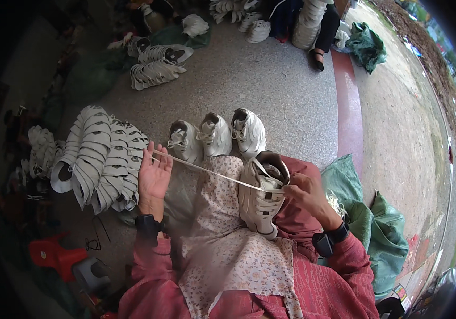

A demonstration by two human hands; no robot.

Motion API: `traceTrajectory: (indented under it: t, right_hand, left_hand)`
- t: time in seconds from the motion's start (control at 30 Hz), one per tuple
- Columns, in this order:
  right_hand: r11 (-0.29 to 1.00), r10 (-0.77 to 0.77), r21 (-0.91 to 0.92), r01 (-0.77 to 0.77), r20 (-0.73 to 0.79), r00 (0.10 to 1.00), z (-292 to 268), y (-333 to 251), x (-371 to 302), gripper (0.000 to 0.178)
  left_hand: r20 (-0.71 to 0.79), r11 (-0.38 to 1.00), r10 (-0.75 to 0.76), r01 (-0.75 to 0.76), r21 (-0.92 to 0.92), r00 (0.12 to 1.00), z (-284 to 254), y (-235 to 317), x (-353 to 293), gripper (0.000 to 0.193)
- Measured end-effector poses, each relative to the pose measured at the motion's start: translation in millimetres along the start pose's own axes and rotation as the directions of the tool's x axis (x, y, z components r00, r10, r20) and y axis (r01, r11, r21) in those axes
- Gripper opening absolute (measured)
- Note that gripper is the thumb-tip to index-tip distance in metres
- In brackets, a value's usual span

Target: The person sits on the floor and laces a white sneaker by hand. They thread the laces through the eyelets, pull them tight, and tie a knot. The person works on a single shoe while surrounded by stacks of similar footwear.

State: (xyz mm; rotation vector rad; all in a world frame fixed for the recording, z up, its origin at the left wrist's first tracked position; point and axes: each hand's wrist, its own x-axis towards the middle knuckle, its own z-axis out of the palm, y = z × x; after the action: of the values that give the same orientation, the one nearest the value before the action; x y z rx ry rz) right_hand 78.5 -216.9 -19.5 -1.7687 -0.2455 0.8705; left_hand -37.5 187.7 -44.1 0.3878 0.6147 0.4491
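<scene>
A white sneaker [260, 212] rests on my lap, on the right thigh, its opening facing away from me. Its white shoelace [206, 169] stretches taut from the eyelets out to the left. At the far end of that lace is my left hand [155, 175], palm turned up, the lace caught between its fingers. Close beside the sneaker's right side, my right hand [307, 194] pinches the lace near the eyelets, fingers curled. A floral apron [238, 255] lies under the sneaker and across my lap.
Three laced white sneakers [215, 135] stand in a row beyond my knees. Stacked white shoe uppers [97, 154] lie to the left, with another pile [159, 66] farther off. A red stool [52, 255] sits at lower left, green sacks [387, 234] at right. A person's foot [317, 58] shows at the back.
</scene>
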Motion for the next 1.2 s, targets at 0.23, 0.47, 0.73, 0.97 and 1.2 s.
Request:
traceTrajectory:
  t: [0.23, 0.47, 0.73, 0.97, 1.2]
  right_hand:
    - [0.838, -0.413, -0.442, 0.322, -0.127, 0.902, -7.3, -11.9, 9.5, 0.018]
    - [0.475, -0.602, -0.672, 0.568, 0.222, 0.767, 16.9, -27.7, 11.1, 0.027]
    - [0.461, -0.586, -0.67, 0.582, 0.264, 0.767, 9.7, -28.9, 11.7, 0.025]
    - [0.386, -0.616, -0.693, 0.609, 0.297, 0.729, -3.8, -35.0, 2.8, 0.024]
    - [0.375, -0.648, -0.667, 0.644, 0.308, 0.697, 9.1, -23.8, 3.5, 0.025]
  left_hand:
    - [0.255, 0.986, 0.005, 0.038, -0.164, 0.967, -3.0, 3.8, 3.9, 0.04]
    - [0.44, 0.994, 0.109, -0.105, -0.033, 0.891, -0.3, 29.7, 1.2, 0.039]
    - [0.469, 0.89, 0.249, -0.391, 0.233, 0.847, 39.0, 40.6, -31.6, 0.047]
    - [0.725, 0.794, 0.24, -0.561, 0.236, 0.645, 101.3, 50.6, -68.6, 0.054]
    - [0.793, 0.538, 0.325, -0.79, 0.293, 0.515, 137.7, 37.9, -89.9, 0.047]
